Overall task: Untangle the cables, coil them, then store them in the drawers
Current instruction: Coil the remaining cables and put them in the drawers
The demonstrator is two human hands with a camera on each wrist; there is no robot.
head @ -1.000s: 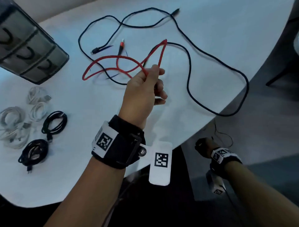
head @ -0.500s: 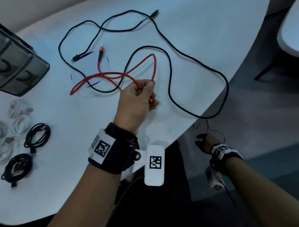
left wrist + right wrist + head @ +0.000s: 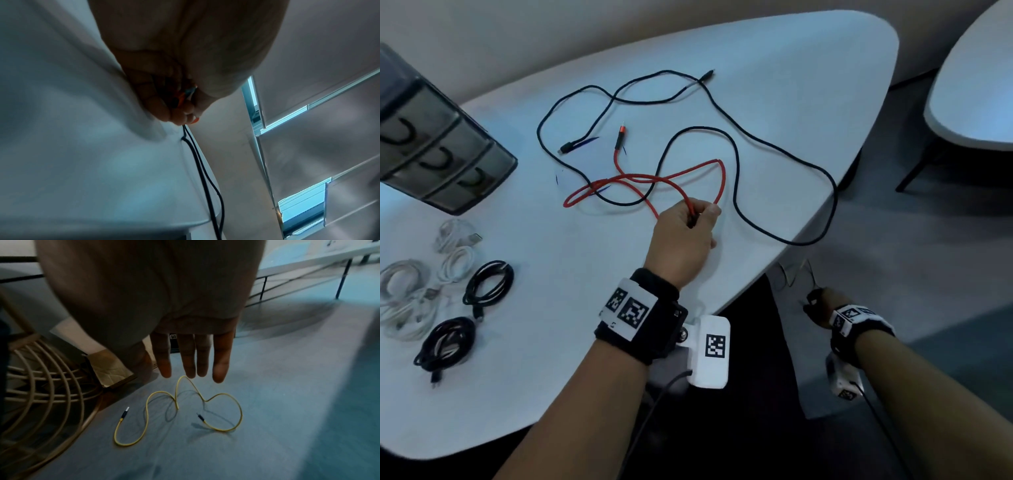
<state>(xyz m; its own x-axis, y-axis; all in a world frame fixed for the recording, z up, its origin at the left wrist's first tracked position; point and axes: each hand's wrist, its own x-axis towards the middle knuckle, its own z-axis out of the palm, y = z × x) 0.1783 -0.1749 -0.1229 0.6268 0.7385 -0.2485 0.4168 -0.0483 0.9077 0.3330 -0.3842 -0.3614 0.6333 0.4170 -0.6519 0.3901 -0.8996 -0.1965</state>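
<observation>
A red cable [image 3: 640, 178] lies in loose loops on the white table [image 3: 551, 359], crossing a long black cable [image 3: 774, 150] that droops over the right edge. My left hand [image 3: 698, 214] grips the red cable near its end; in the left wrist view its curled fingers [image 3: 164, 107] hold the orange plug [image 3: 182, 97]. My right hand [image 3: 815, 301] is down by the floor, off the table. Its straight fingers [image 3: 220, 363] hover just above the raised loop of a yellow cable [image 3: 176, 394] lying on the floor. The dark drawer unit [image 3: 438, 154] stands at the back left.
Coiled white cables [image 3: 404, 294] and two black coils [image 3: 489, 284] [image 3: 445, 342] lie at the table's left. A second table [image 3: 969, 102] stands to the right. On the floor by my right hand are a wire frame [image 3: 41, 386] and a piece of cardboard [image 3: 111, 368].
My left hand has drawn the red cable back toward the table's near edge. My right hand stays low beside the table, near the floor.
</observation>
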